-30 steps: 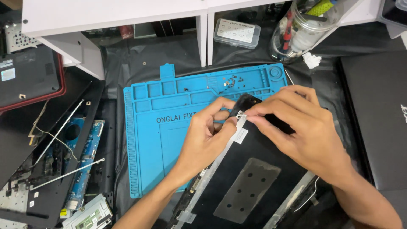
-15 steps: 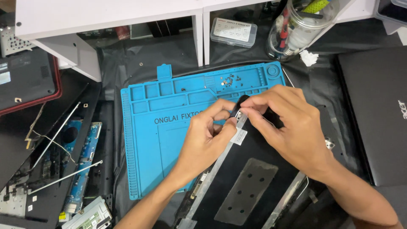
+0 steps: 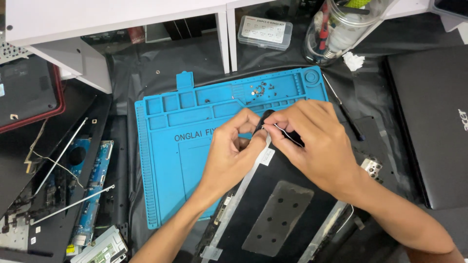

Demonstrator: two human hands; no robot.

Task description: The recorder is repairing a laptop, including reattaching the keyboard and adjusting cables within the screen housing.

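Observation:
A black laptop lid panel (image 3: 273,214) with metal side rails lies tilted over the lower right of a blue repair mat (image 3: 170,160). My left hand (image 3: 234,156) and my right hand (image 3: 312,141) meet at the panel's top corner. Both pinch a small part there, beside a white label strip (image 3: 265,156). A thin metal piece (image 3: 282,130) shows between my right fingers; what it is I cannot tell. Small screws (image 3: 261,90) sit in a compartment of the mat just above my hands.
A clear jar with tools (image 3: 336,29) and a small plastic parts box (image 3: 265,31) stand at the back. A screwdriver (image 3: 343,109) lies right of the mat. A closed black laptop (image 3: 434,122) sits far right. Dismantled laptop parts and circuit boards (image 3: 87,185) fill the left.
The view has shifted slightly. My hands stay at the panel's corner, fingers drawn closer together on the small part.

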